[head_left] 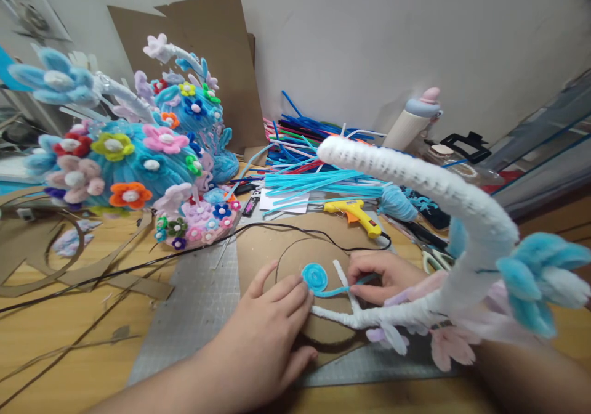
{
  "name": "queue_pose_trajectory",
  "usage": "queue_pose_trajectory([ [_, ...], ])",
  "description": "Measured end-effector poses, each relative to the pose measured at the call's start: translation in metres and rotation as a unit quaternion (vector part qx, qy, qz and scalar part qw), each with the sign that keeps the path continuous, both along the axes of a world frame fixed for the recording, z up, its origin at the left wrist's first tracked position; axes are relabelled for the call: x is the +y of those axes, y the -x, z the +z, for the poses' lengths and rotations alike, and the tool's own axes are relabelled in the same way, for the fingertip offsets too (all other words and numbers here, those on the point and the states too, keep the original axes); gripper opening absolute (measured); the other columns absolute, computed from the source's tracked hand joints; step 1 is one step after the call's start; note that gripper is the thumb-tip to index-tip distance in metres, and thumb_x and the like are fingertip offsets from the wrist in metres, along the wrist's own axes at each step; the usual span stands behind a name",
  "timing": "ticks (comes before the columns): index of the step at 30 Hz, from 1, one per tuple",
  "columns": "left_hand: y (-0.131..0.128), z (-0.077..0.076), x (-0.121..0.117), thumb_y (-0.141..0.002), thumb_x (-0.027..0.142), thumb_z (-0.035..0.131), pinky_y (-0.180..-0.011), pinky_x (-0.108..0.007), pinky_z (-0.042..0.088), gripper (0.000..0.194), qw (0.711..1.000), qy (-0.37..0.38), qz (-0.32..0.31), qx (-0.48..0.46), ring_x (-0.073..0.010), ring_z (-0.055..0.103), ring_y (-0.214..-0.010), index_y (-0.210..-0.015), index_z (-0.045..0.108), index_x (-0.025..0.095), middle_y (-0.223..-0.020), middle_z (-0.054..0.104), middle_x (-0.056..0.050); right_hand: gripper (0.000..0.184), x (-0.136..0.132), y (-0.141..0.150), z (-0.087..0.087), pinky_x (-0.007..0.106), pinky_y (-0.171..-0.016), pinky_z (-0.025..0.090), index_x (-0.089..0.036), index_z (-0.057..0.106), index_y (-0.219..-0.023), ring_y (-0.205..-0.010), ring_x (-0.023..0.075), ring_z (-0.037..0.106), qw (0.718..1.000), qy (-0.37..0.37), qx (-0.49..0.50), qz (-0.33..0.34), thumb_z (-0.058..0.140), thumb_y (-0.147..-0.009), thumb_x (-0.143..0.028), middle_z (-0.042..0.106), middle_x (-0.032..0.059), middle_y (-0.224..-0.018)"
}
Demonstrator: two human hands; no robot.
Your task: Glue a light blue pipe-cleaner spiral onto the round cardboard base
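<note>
A flat spiral of blue pipe cleaner (315,276) lies on a brown cardboard sheet (258,241), inside a circle drawn or cut there. My left hand (277,318) rests flat, fingers stretched out, its fingertips touching the spiral's left edge. The spiral's loose tail runs to the right, pinched between thumb and fingers of my right hand (383,275). In front of my right forearm curves a white wrapped branch (429,183) with blue and pink fuzzy flowers, partly hiding that arm. One of its thin twigs ends beside my left fingers.
Flower-covered blue fuzzy pieces (138,161) stand at left. A yellow glue gun (355,214) lies beyond the cardboard, its black cord crossing the table. Behind it are bundled pipe cleaners (318,183) and a bottle (410,121). Scissors (436,259) lie at right, cardboard offcuts (124,284) at left.
</note>
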State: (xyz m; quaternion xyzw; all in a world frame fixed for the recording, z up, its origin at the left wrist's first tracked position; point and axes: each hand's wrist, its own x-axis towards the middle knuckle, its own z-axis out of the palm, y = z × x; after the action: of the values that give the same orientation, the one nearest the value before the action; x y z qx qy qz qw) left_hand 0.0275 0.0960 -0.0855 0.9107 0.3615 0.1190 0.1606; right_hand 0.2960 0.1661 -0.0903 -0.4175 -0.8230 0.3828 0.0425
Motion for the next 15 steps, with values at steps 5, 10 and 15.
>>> queue_pose_trajectory([
  [5, 0.0, -0.001, -0.001, -0.091, 0.047, 0.053, -0.118, -0.049, 0.003, 0.052, 1.0, 0.011, 0.002, 0.01, -0.0244, 0.044, -0.13, -0.134, 0.047, 0.02, -0.132, 0.057, -0.006, 0.012, 0.001, 0.004, -0.004, 0.023, -0.069, 0.041, -0.019, 0.063, -0.083, -0.078, 0.0109, 0.054, 1.0, -0.011, -0.016, 0.003, 0.057, -0.081, -0.029, 0.06, 0.0, -0.084],
  [10, 0.0, -0.001, -0.002, -0.092, 0.047, 0.05, -0.117, -0.051, 0.001, 0.051, 0.999, 0.032, 0.003, 0.014, -0.0238, 0.042, -0.132, -0.137, 0.044, 0.024, -0.134, 0.055, -0.005, 0.007, 0.003, 0.01, 0.002, 0.022, -0.067, 0.038, -0.021, 0.06, -0.079, -0.076, 0.0092, 0.052, 0.998, -0.024, -0.05, 0.027, 0.056, -0.079, -0.026, 0.057, -0.0034, -0.082],
  [15, -0.001, -0.001, -0.002, -0.091, 0.047, 0.052, -0.117, -0.05, 0.0, 0.05, 0.999, 0.037, 0.003, 0.009, -0.024, 0.043, -0.13, -0.135, 0.046, 0.025, -0.13, 0.057, -0.004, 0.005, 0.002, 0.014, 0.009, 0.023, -0.067, 0.037, -0.02, 0.058, -0.074, -0.074, 0.0102, 0.05, 0.995, -0.016, -0.094, 0.02, 0.054, -0.075, -0.022, 0.057, -0.0032, -0.08],
])
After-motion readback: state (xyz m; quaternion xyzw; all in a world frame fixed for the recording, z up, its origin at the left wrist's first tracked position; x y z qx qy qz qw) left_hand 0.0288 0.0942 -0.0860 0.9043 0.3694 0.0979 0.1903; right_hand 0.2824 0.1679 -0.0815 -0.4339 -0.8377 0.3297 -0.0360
